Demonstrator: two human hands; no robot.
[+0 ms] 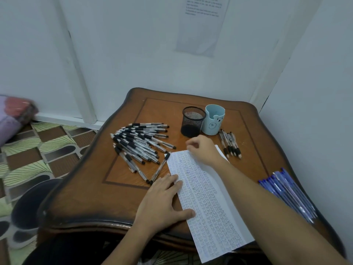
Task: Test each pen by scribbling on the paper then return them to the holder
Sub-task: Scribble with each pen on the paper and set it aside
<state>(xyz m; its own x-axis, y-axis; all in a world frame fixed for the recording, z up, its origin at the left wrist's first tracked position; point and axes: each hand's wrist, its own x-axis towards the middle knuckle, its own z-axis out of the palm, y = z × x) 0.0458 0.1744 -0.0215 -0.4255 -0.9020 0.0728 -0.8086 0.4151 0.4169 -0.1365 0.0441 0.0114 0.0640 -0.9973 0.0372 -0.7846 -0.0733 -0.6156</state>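
Observation:
A long sheet of paper, covered in small scribbles, lies on the wooden table. My left hand rests flat on the paper's left edge. My right hand is over the paper's far end, just in front of the black mesh holder; its fingers are loosely curled and blurred, and no pen shows in it. A big heap of black-capped pens lies left of the paper. A few pens lie to the right of the holders.
A light blue bear-face cup stands next to the mesh holder. Several blue pens lie at the table's right edge. White walls close in behind and to the right. Patterned floor and a dark stool are on the left.

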